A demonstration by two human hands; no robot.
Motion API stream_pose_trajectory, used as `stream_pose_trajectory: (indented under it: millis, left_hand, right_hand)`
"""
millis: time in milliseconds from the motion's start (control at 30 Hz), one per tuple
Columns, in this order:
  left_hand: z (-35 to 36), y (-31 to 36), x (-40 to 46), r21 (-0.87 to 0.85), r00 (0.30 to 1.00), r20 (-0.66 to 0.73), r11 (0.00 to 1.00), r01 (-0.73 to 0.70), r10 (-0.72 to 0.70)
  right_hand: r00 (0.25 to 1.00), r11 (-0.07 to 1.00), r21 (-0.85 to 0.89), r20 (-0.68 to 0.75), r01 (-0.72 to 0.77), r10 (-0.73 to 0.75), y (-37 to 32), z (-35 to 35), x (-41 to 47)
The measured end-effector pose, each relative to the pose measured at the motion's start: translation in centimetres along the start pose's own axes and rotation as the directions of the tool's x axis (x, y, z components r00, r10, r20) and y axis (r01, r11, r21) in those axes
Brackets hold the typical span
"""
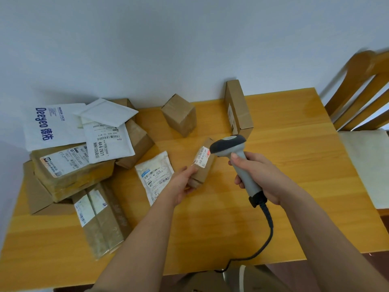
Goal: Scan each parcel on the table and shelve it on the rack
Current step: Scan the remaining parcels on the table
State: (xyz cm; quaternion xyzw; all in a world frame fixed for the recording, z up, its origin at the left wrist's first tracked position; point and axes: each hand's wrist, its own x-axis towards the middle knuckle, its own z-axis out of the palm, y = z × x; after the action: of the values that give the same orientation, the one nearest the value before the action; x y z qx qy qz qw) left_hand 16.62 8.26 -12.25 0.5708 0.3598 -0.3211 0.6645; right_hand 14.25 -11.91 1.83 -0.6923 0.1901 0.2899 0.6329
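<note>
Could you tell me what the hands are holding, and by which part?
Left hand grips the small box by its near end; right hand grips the scanner by its handle.

Scanner right of parcel — touching.

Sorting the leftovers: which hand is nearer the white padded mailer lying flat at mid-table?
Left. The left hand, gripping a small brown box, is right beside the white padded mailer; the right hand holds the grey scanner farther right.

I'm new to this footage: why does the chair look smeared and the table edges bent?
Head view: the chair top is motion-blurred; the wide-angle lens bows the table edges; the scanner throws a red glow on the small box label; soft shadows fall under both forearms.
</note>
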Motion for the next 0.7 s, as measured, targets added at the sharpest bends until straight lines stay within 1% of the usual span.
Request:
stream_pose_trajectory:
  millis: [67,133,300,533,700]
  left_hand:
    - [-0.3,0.2,0.2,0.031,0.996,-0.083,0.999,-0.039,0.042]
    - [-0.7,0.5,0.1,0.026,0.989,-0.131,0.998,-0.061,0.064]
    - [-1.1,1.5,-0.8,-0.010,0.981,-0.156,0.993,-0.116,0.113]
    - [-1.2,1.6,-0.6,0.077,0.975,-0.149,0.985,-0.152,0.162]
    - [-1.3,1.6,-0.8,0.093,0.971,-0.157,0.981,-0.168,0.181]
  right_hand:
    - [1.000,0.999,-0.050,0.025,-0.005,0.006,-0.4,-0.6,-0.3]
    - [1.000,0.997,-0.083,0.025,-0.003,0.005,-0.7,-1.1,-0.7]
    - [0.999,0.998,-0.042,0.020,0.035,-0.034,-1.7,-1.9,-1.8]
    - [0.996,0.997,-0.025,0.041,0.075,-0.074,-3.0,-2.9,-3.2]
    - [0.998,0.998,-0.025,0.033,0.062,-0.061,-3.2,-3.4,-3.7]
